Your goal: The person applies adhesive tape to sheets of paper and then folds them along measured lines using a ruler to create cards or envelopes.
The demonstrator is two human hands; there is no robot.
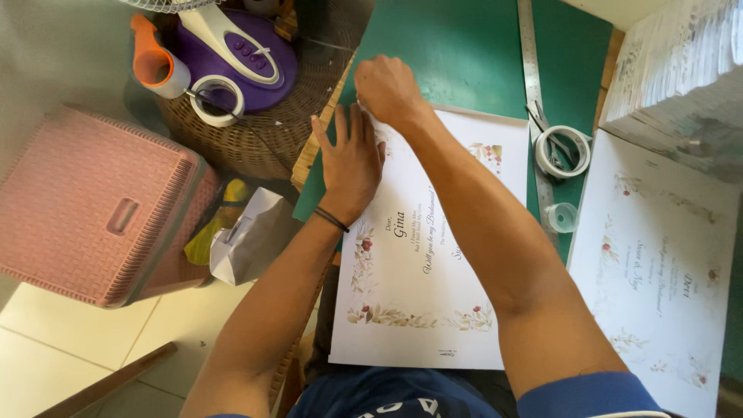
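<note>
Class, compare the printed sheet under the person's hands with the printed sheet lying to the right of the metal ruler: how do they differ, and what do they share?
The sheet under the hands is pressed down by the left hand and right hand; the right-hand sheet lies untouched. The first rests on the green mat left of the metal ruler; the second lies right of it, below a paper stack. Both are white with floral borders and script text.

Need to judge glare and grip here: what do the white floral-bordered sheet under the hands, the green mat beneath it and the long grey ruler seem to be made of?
White floral-bordered sheet: paper or thin card, matte; it lies flat with crisp printing. Green mat: looks like a rubbery or plastic cutting mat, dull and even. Long grey ruler: probably steel, with a brushed silvery sheen. The left hand presses the sheet; the right hand works its top corner.
</note>
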